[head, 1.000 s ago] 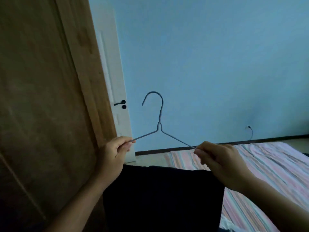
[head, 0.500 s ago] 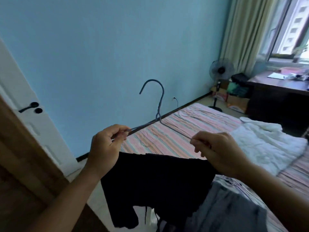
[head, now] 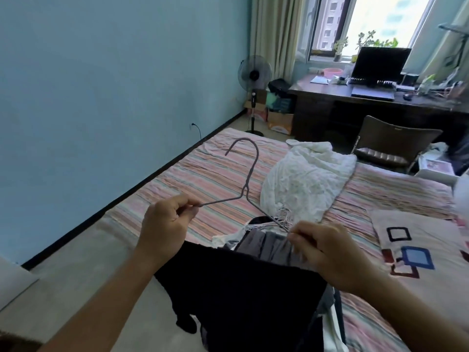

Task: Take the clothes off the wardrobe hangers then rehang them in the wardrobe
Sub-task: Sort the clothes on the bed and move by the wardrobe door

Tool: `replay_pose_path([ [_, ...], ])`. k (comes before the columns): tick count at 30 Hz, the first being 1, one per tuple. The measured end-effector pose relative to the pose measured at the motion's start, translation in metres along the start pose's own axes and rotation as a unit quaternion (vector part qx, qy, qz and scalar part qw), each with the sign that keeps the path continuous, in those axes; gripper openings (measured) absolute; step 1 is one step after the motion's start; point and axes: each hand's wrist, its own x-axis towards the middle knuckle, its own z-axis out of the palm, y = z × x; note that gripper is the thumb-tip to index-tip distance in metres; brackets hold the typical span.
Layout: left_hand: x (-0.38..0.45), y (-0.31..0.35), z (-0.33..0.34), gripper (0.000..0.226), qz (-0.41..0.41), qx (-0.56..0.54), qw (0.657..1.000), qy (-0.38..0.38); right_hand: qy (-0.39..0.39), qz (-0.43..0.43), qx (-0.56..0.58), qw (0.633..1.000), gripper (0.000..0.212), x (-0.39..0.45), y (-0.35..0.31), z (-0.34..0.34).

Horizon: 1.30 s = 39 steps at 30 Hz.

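I hold a grey wire hanger (head: pixel 250 174) upright in front of me, hook at the top. My left hand (head: pixel 166 224) pinches its left shoulder and my right hand (head: pixel 327 252) pinches its right shoulder. A black garment (head: pixel 241 301) hangs down from the hanger between my hands. On the striped bed (head: pixel 203 179) behind it lie a grey garment (head: pixel 269 246), a bunch of pale wire hangers (head: pixel 279 217) and a crumpled white garment (head: pixel 304 181).
A blue wall (head: pixel 114 85) runs along the left, with bare floor beside the bed. A standing fan (head: pixel 254 80) is in the far corner. A dark desk (head: pixel 380 102) with a monitor and a chair (head: pixel 390 146) stand beyond the bed. A patterned pillow (head: pixel 416 247) lies at right.
My view has swung right, from the wardrobe door and white door to the bed, desk and window. Both hands keep pinching the hanger with the black garment, now over the bed's edge.
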Motion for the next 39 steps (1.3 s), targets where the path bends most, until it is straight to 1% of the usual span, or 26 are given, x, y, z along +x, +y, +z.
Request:
replay_pose_path([
  [4,0.017,-0.014,0.055,0.022,-0.024,-0.006,0.999,-0.048,-0.040,0.081,0.034,0.995,0.022,0.000,0.049,0.007],
  [8,0.038,-0.035,0.125,0.034,-0.071,0.012,0.993,-0.097,-0.091,0.167,0.026,0.981,0.021,0.007,0.116,0.022],
  [12,0.062,-0.061,0.206,0.026,-0.111,0.052,0.972,-0.199,-0.144,0.235,0.001,0.961,0.024,0.014,0.191,0.047],
  [14,0.074,-0.075,0.243,0.025,-0.127,0.064,0.962,-0.233,-0.158,0.268,-0.003,0.950,0.023,0.019,0.225,0.060],
  [18,0.110,-0.099,0.323,0.014,-0.151,0.077,0.956,-0.241,-0.151,0.325,0.002,0.934,0.023,0.042,0.299,0.081],
  [22,0.146,-0.127,0.395,0.015,-0.163,0.081,0.953,-0.241,-0.129,0.351,-0.008,0.928,0.024,0.075,0.370,0.103],
  [24,0.161,-0.146,0.427,0.016,-0.173,0.084,0.952,-0.239,-0.137,0.360,-0.024,0.922,0.023,0.089,0.405,0.118],
  [26,0.172,-0.168,0.458,0.016,-0.182,0.090,0.943,-0.264,-0.150,0.377,-0.034,0.914,0.020,0.102,0.438,0.136],
  [28,0.184,-0.188,0.487,0.026,-0.184,0.100,0.924,-0.319,-0.166,0.390,-0.055,0.904,0.015,0.116,0.470,0.157],
  [30,0.197,-0.207,0.512,0.044,-0.177,0.116,0.907,-0.365,-0.168,0.408,-0.059,0.895,0.013,0.129,0.500,0.178],
  [34,0.209,-0.234,0.551,0.072,-0.179,0.110,0.896,-0.391,-0.147,0.439,-0.061,0.884,0.010,0.148,0.544,0.217],
  [35,0.207,-0.242,0.559,0.079,-0.173,0.126,0.890,-0.403,-0.146,0.444,-0.068,0.882,0.010,0.150,0.552,0.225],
  [36,0.202,-0.249,0.565,0.088,-0.166,0.157,0.878,-0.420,-0.145,0.447,-0.075,0.880,0.010,0.153,0.560,0.232],
  [39,0.186,-0.277,0.579,0.108,-0.149,0.270,0.824,-0.475,-0.160,0.445,-0.092,0.876,0.012,0.158,0.583,0.254],
])
